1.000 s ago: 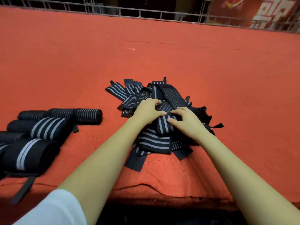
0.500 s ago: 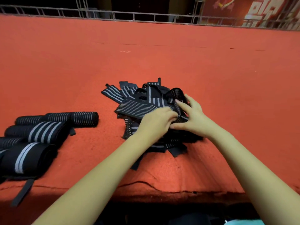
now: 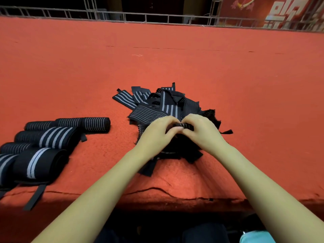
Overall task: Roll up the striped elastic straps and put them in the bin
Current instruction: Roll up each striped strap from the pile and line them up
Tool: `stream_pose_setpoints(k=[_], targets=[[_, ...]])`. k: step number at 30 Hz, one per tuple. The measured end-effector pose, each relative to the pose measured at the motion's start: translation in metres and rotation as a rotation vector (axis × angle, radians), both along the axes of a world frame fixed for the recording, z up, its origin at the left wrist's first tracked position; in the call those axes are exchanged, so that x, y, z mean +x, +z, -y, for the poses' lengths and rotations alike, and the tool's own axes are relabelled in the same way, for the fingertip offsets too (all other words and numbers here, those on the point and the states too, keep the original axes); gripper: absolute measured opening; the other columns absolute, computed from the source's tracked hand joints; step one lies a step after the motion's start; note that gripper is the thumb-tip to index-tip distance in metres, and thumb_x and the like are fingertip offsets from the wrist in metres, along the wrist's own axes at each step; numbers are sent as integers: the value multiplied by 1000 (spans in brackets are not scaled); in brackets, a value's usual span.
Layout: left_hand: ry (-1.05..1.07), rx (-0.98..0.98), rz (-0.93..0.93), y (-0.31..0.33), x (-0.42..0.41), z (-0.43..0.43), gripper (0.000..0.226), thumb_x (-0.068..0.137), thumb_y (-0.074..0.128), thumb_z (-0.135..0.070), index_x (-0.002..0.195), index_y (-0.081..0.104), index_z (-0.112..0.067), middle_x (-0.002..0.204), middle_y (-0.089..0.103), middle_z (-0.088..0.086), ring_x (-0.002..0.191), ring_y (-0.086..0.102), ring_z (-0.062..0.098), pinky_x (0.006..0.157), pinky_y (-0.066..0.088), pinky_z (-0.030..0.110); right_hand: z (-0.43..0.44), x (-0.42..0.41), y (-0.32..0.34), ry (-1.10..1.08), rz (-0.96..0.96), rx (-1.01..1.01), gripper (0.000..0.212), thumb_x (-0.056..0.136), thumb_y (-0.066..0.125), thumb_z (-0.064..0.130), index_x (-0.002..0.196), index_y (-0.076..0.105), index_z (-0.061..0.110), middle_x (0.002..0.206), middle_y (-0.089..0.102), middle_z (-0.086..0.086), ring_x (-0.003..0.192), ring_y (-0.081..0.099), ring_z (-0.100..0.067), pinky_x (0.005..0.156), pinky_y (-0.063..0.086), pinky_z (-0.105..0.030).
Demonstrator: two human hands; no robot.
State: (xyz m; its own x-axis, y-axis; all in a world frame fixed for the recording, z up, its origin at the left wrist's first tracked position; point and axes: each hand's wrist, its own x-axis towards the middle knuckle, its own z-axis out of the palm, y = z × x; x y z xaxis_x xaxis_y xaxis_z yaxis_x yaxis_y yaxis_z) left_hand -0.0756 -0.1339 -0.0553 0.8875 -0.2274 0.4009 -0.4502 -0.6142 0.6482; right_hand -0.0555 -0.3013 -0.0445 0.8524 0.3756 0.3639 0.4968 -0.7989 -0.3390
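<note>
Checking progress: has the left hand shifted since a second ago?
Yes: left hand drew nearer the person, judged against the rolled straps, now pinching a strap.

left hand (image 3: pixel 156 133) curled | right hand (image 3: pixel 201 131) curled | hands touching at fingertips

leftmost roll (image 3: pixel 4 166) cut by edge, strap pile (image 3: pixel 150 114) partly covered

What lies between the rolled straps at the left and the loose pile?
Only bare red carpet separates rolled straps and pile, in the head view.
</note>
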Motion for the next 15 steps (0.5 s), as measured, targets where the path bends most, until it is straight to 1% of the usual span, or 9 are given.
stream_pose_setpoints(k=[2, 4, 6, 7, 9, 10, 12, 13, 15], targets=[[68, -102, -61, 4, 1, 2, 9, 90, 63, -15, 93, 69, -10, 86, 69, -2, 85, 62, 14, 81, 47, 27, -1, 0, -1, -35, -37, 87, 26, 82, 71, 32, 101, 63, 16, 98, 60, 5, 95, 53, -13, 81, 43, -33], [129, -174, -113, 5, 2, -1, 7, 90, 62, -13, 90, 68, -10, 82, 68, -4, 79, 61, 10, 74, 45, 17, 4, 0, -2, -117, -108, 225, 36, 76, 77, 36, 104, 60, 20, 98, 58, 9, 91, 53, -7, 78, 41, -25], [180, -214, -130, 5, 2, -6, 9, 91, 58, -10, 89, 66, -14, 79, 65, -9, 74, 57, 3, 66, 40, 8, 12, -2, -4, -175, -240, 413, 27, 76, 79, 30, 95, 62, 19, 89, 63, 9, 82, 58, -6, 69, 42, -18], [205, -225, -141, 5, 1, -8, 11, 91, 57, -9, 88, 64, -16, 78, 62, -12, 73, 55, 1, 64, 38, 6, 14, -3, -5, -174, -317, 510, 20, 77, 78, 24, 89, 64, 16, 84, 67, 6, 77, 61, -7, 65, 44, -18], [241, -233, -176, 4, 2, -11, 14, 92, 55, -8, 90, 62, -19, 82, 62, -12, 78, 56, 4, 65, 37, 5, 15, -5, -7, -154, -376, 645, 18, 79, 76, 17, 82, 64, 5, 78, 69, -1, 69, 63, -10, 64, 48, -25], [251, -234, -191, 3, 2, -12, 15, 92, 54, -7, 92, 62, -20, 88, 63, -10, 85, 58, 7, 68, 37, 6, 14, -6, -7, -146, -385, 681, 21, 79, 76, 16, 82, 63, 1, 77, 68, -5, 68, 62, -11, 64, 48, -29], [256, -218, -153, 2, -2, -12, 24, 90, 52, -3, 101, 61, -22, 103, 62, -5, 103, 57, 12, 84, 41, 15, 9, -10, -3, -121, -394, 742, 23, 81, 75, 16, 83, 62, -2, 77, 68, -10, 67, 62, -14, 61, 49, -29], [248, -214, -87, 4, -7, -11, 33, 87, 50, 1, 106, 61, -23, 110, 58, -4, 110, 53, 13, 93, 40, 20, 6, -13, 1, -107, -406, 779, 21, 83, 73, 16, 86, 62, -1, 77, 68, -9, 64, 63, -15, 56, 49, -27], [178, -276, 72, 10, -22, -8, 45, 79, 45, 5, 109, 62, -23, 116, 55, -4, 117, 48, 11, 103, 35, 19, 0, -15, 7, -90, -436, 869, 16, 87, 70, 17, 94, 64, 4, 79, 68, -4, 58, 63, -12, 44, 47, -23]])
